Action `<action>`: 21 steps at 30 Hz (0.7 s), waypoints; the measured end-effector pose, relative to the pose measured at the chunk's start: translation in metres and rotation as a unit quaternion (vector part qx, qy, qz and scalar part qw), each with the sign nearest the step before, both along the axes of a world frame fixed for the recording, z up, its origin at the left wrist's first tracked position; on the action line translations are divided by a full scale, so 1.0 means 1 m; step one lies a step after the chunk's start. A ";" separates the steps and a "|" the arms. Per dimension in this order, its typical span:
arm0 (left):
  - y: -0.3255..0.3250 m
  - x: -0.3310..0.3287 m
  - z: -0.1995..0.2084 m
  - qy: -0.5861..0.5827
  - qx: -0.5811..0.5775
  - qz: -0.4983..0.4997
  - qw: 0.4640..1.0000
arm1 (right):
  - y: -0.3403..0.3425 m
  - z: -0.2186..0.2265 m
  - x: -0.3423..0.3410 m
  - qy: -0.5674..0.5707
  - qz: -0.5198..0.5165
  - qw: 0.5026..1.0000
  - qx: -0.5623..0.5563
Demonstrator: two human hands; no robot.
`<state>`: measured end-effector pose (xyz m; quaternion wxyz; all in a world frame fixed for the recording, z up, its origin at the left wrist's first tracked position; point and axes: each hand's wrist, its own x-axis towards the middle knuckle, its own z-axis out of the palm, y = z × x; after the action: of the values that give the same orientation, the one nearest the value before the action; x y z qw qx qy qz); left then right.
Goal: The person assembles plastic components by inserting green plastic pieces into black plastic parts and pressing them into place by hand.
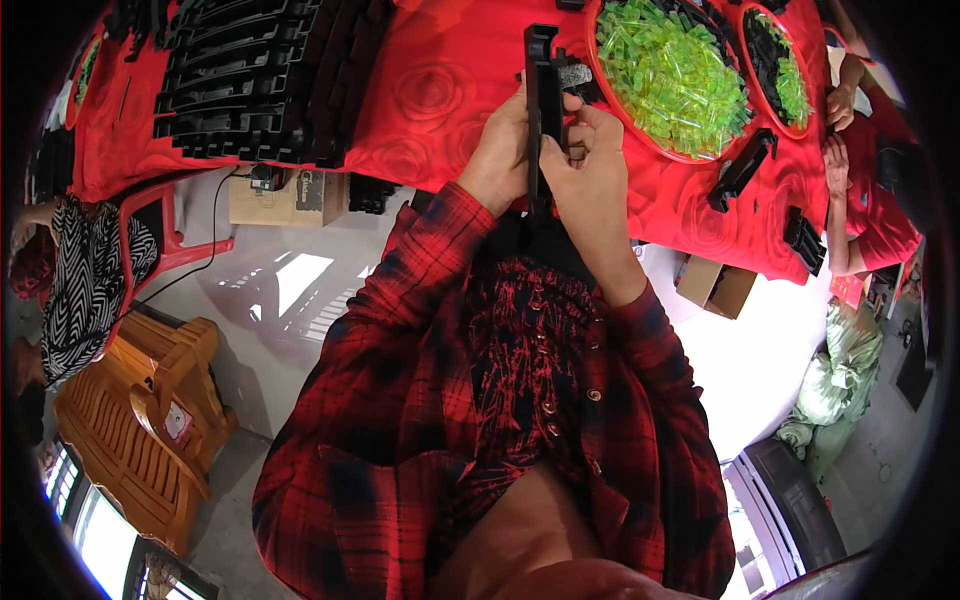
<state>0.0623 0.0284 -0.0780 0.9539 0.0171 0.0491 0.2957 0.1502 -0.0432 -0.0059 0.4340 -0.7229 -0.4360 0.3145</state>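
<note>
A long, narrow black plastic part (541, 75) stands lengthwise between my hands over the table's near edge. My left hand (498, 150) is wrapped round its left side. On its right side, my right hand (592, 165) has thumb and fingers pressed against the part at mid-length; whether a small piece sits in that pinch is hidden. Just right of my hands is a round red-rimmed basket filled with green translucent plastic pieces (670, 80). A small dark item with a clear piece (575, 75) lies behind my right fingers.
Stacked black plastic parts (250, 85) cover the left of the red tablecloth (425, 90). More black parts (742, 170) and a second basket of green and black pieces (790, 85) lie at right, where another person's hands (838, 160) show. Cardboard boxes (715, 285) stand below the table.
</note>
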 end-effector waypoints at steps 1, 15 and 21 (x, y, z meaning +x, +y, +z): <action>-0.001 0.001 0.002 0.000 0.000 -0.001 1.000 | 0.000 -0.002 0.000 0.006 -0.004 1.000 0.002; 0.011 0.007 0.007 0.182 0.075 0.085 0.977 | -0.002 -0.024 0.009 -0.074 0.031 0.997 -0.020; 0.007 0.007 0.005 0.191 0.062 0.081 0.976 | 0.000 -0.025 0.013 -0.089 0.067 0.991 -0.078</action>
<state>0.0695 0.0351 -0.0727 0.8971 0.1286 0.2128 0.3653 0.1635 -0.0433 -0.0308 0.3135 -0.7492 -0.4943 0.3100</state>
